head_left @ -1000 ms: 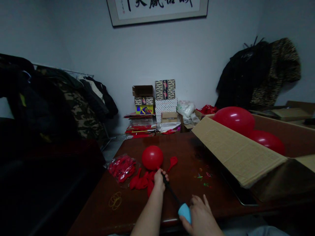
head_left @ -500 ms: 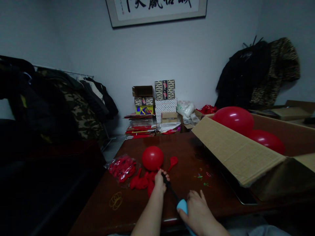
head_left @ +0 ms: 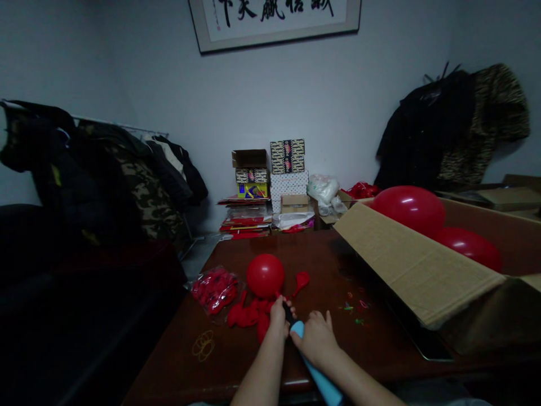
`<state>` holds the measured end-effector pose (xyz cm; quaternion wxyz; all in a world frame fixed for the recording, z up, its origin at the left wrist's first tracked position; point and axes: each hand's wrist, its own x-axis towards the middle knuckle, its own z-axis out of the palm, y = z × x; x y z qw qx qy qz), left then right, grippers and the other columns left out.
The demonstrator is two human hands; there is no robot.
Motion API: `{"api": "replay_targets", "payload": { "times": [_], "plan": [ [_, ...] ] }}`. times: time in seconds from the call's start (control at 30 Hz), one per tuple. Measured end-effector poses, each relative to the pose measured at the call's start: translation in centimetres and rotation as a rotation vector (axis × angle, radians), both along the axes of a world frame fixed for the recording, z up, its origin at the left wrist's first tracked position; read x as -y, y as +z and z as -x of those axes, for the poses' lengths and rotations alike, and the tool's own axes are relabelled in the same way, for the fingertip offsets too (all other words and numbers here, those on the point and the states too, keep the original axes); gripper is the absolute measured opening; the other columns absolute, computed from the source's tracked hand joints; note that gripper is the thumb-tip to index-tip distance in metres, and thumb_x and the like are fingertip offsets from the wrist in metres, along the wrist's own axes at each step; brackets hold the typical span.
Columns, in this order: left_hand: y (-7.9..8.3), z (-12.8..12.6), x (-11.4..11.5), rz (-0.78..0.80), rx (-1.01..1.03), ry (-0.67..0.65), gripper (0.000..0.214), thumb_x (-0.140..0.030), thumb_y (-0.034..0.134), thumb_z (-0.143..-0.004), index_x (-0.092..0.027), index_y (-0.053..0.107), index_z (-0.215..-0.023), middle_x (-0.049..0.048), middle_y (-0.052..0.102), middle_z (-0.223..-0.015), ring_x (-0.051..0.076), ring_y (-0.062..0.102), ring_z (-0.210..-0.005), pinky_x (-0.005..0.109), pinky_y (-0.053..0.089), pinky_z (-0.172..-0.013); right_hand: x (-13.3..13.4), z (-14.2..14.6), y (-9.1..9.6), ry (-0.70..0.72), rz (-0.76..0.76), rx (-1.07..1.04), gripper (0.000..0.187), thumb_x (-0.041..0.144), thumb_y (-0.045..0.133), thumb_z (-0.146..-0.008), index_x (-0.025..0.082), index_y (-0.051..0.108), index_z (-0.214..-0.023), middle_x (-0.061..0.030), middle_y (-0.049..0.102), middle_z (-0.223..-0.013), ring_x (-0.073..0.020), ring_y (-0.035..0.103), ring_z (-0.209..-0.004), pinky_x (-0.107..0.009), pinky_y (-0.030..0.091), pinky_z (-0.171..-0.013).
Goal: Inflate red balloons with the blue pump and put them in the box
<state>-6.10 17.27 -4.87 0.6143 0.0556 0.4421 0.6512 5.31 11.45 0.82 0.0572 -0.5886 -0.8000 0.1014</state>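
Over the tabletop (head_left: 325, 265), the left hand (head_left: 279, 314) closes its fingers where the red balloon (head_left: 265, 275) meets the pump (head_left: 322, 383), likely for sealing; the right hand (head_left: 319, 337) wraps the barrel, presumably for pushing

The head view looks forward and down the table (head_left: 327, 282).

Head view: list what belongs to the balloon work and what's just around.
Likely belongs:
pump, held by left grip and right grip
inflated balloon at the pump's end
limp red balloons
clear bag of red pieces
cardboard box and boxed balloons

Likely just around:
flat dark slab
stacked boxes
hanging coats
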Motion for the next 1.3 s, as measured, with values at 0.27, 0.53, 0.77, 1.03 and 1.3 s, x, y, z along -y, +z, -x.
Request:
{"api": "replay_targets", "payload": {
  "times": [0.27,0.53,0.77,1.03,1.3],
  "plan": [
    [-0.2,-0.3,-0.4,0.003,-0.042,0.067,0.015,-0.027,0.044,-0.080,-0.021,0.037,-0.069,-0.0049,0.042,-0.050,0.009,0.038,-0.035,0.020,0.025,-0.037,2.5,-2.8,0.5,0.035,0.013,0.023,0.056,0.052,0.038,-0.079,0.008,0.066,-0.101,-0.0200,0.058,-0.113,-0.0323,0.043,-0.116,-0.048,0.010,-0.105],
    [-0.1,0.0,-0.7,0.012,-0.031,0.097,0.022,-0.033,0.052,-0.077,-0.020,0.037,-0.068,-0.0048,0.042,-0.050,0.008,0.039,-0.035,0.019,0.027,-0.037,5.9,-7.9,0.6,0.114,0.059,0.041,0.054,0.050,0.037,-0.081,0.009,0.067,-0.100,-0.0204,0.058,-0.114,-0.0327,0.043,-0.117,-0.049,0.007,-0.107],
    [0.2,-0.5,-1.0,-0.002,0.020,0.071,0.020,-0.030,0.047,-0.082,-0.020,0.037,-0.068,-0.0047,0.040,-0.051,0.008,0.038,-0.036,0.019,0.026,-0.037,6.7,-9.3,1.3,0.121,0.088,0.039,0.052,0.050,0.041,-0.079,0.009,0.066,-0.100,-0.0202,0.057,-0.116,-0.0329,0.040,-0.120,-0.050,0.005,-0.107],
    [0.6,-0.9,-0.7,-0.034,0.073,0.034,0.016,-0.028,0.046,-0.082,-0.020,0.038,-0.070,-0.0046,0.041,-0.054,0.008,0.039,-0.038,0.019,0.027,-0.039,4.3,-6.0,1.9,0.060,0.008,0.010,0.052,0.046,0.039,-0.080,0.007,0.066,-0.101,-0.0197,0.057,-0.115,-0.0318,0.042,-0.117,-0.048,0.009,-0.106],
    [0.4,-1.5,-0.1,0.008,0.116,0.020,0.015,-0.024,0.049,-0.080,-0.019,0.043,-0.068,-0.0042,0.043,-0.051,0.010,0.044,-0.040,0.022,0.032,-0.041,-0.2,-1.7,0.7,0.024,-0.015,0.009,0.054,0.048,0.041,-0.078,0.008,0.063,-0.106,-0.0171,0.059,-0.110,-0.0305,0.045,-0.112,-0.047,0.012,-0.105]
  ]
}}
